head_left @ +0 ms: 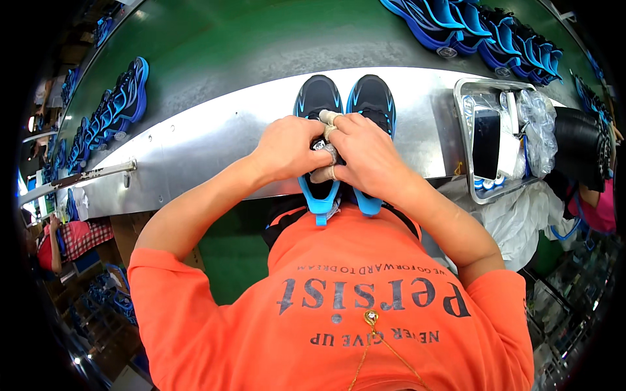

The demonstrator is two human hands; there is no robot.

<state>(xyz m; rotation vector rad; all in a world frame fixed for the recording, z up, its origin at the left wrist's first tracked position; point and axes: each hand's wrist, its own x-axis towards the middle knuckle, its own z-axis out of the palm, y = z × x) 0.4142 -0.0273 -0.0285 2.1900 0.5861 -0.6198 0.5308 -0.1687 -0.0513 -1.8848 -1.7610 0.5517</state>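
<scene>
A pair of black and blue sneakers lies side by side at the metal table edge, toes pointing away from me. Over the left sneaker (pixel 319 96), my left hand (pixel 291 147) is closed, its fingers bent at the lacing and tongue. My right hand (pixel 365 151) meets it there, also closed, with pale wraps on several fingers. It partly covers the right sneaker (pixel 372 98). The laces and fingertips are mostly hidden, so I cannot tell exactly what is pinched. Blue heel loops of both sneakers point toward me.
To the right sits a metal tray (pixel 462 140) with a dark phone (pixel 486 143) and clear plastic bags (pixel 537 124). Rows of similar sneakers (pixel 112 111) stand on the green surface (pixel 261 39) at left and far right. White plastic sheeting (pixel 515 218) hangs below the tray.
</scene>
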